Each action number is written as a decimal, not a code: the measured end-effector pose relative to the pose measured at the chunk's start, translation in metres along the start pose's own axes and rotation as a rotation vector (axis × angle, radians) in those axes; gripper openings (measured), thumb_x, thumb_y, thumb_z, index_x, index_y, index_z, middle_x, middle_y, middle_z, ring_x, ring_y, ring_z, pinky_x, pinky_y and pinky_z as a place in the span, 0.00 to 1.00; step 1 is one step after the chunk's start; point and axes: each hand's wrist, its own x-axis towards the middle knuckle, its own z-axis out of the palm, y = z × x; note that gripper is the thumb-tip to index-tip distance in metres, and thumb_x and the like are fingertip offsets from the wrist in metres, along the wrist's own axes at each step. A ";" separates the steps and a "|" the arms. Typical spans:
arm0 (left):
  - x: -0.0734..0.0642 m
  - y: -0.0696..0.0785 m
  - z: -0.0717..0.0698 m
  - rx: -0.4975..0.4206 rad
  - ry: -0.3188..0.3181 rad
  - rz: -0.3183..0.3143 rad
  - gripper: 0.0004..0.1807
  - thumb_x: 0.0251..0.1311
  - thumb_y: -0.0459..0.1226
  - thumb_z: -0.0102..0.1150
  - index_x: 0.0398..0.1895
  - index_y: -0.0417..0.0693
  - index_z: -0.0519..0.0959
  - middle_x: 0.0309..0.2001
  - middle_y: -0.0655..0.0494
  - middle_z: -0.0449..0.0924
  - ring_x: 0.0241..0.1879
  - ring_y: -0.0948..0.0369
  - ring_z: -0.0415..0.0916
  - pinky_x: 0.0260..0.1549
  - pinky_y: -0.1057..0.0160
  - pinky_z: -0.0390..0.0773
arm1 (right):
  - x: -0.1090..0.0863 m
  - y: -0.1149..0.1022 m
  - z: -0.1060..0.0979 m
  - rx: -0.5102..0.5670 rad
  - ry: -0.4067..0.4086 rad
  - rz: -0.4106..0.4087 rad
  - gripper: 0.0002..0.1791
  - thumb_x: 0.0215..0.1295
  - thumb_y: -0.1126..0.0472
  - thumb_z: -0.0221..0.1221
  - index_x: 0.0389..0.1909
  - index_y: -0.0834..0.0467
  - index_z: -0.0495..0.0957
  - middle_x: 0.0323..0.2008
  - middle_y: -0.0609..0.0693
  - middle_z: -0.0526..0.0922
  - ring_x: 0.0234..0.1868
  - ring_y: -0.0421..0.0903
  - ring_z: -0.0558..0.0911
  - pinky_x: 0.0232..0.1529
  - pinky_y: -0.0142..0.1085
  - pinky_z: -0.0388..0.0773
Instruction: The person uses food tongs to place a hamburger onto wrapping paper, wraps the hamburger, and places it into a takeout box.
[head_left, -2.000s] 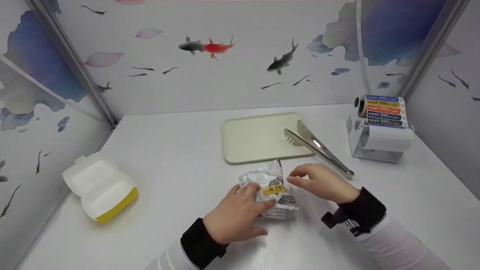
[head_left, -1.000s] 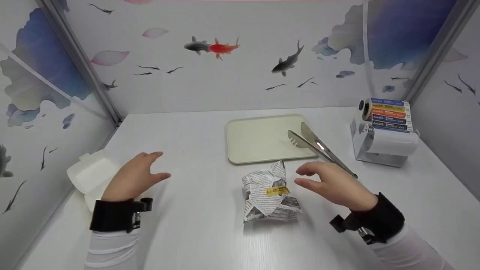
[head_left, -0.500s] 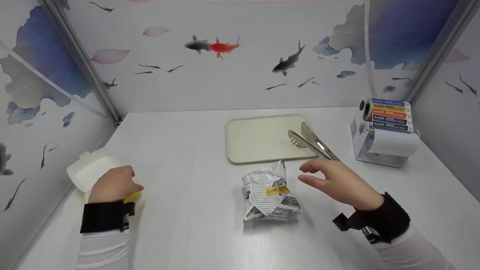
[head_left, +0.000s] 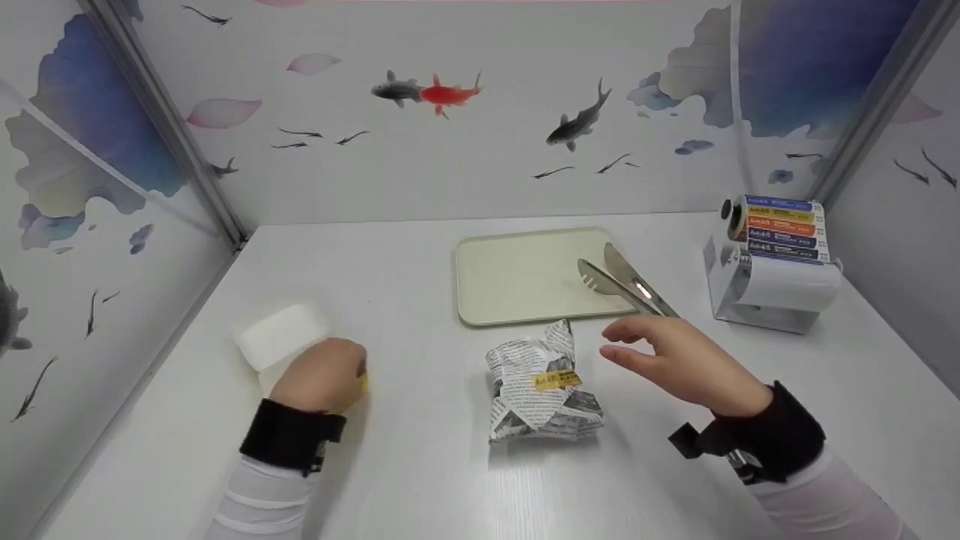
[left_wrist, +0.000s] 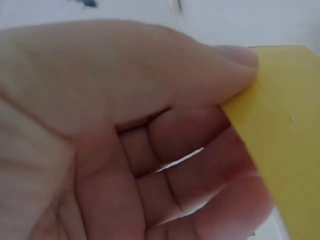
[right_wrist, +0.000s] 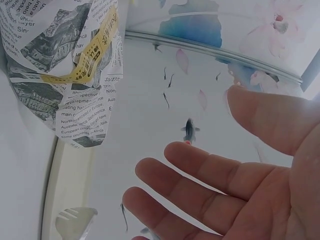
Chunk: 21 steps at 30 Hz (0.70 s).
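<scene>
My left hand [head_left: 321, 377] pinches the wall of an opened takeaway box [head_left: 282, 336], white inside and yellow outside. In the left wrist view the thumb lies on the yellow wall [left_wrist: 285, 115] and the fingers curl behind it. Part of the box is hidden under that hand. In the middle of the table sits a newsprint-wrapped package [head_left: 534, 390] with a yellow sticker [head_left: 557, 379]. Just right of it hovers my right hand [head_left: 675, 364], holding nothing, its fingers apart from the wrapping. The right wrist view shows those fingers [right_wrist: 195, 195] loosely extended.
Behind the package lies a pale green tray [head_left: 525, 281]. Metal tongs [head_left: 637, 289] rest across its right edge, their handle end hidden by the right hand. A label dispenser [head_left: 776, 270] with several coloured rolls stands at the back right. Printed panels [head_left: 480, 165] enclose the table.
My left hand left the package, reached left and took hold of the takeaway box, which has moved right toward the package. The right hand stayed near the package, drifting slightly right.
</scene>
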 end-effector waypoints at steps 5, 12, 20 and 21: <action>-0.005 0.056 0.012 -0.011 -0.013 0.203 0.09 0.53 0.22 0.61 0.23 0.43 0.80 0.26 0.53 0.81 0.28 0.58 0.73 0.31 0.58 0.77 | 0.000 0.000 0.000 0.008 -0.002 0.006 0.23 0.77 0.44 0.59 0.60 0.56 0.84 0.58 0.56 0.88 0.62 0.59 0.84 0.65 0.63 0.76; -0.016 0.092 0.024 0.066 0.017 0.520 0.10 0.51 0.24 0.65 0.20 0.46 0.78 0.22 0.58 0.78 0.24 0.64 0.69 0.27 0.65 0.73 | -0.001 0.000 0.000 0.012 -0.009 0.007 0.23 0.77 0.44 0.59 0.59 0.57 0.84 0.58 0.56 0.88 0.63 0.59 0.83 0.65 0.63 0.76; -0.022 0.106 0.033 0.123 0.051 0.580 0.12 0.51 0.26 0.66 0.19 0.49 0.77 0.22 0.61 0.78 0.22 0.66 0.68 0.25 0.66 0.71 | 0.000 0.000 0.004 -0.006 -0.011 -0.006 0.21 0.77 0.45 0.60 0.58 0.56 0.84 0.58 0.55 0.88 0.61 0.58 0.84 0.65 0.61 0.77; -0.022 0.106 0.033 0.124 0.053 0.577 0.12 0.52 0.26 0.66 0.19 0.49 0.77 0.22 0.60 0.79 0.22 0.65 0.68 0.25 0.66 0.72 | 0.000 0.000 0.004 -0.008 -0.008 -0.013 0.21 0.77 0.45 0.60 0.57 0.56 0.85 0.57 0.55 0.88 0.61 0.57 0.85 0.64 0.61 0.78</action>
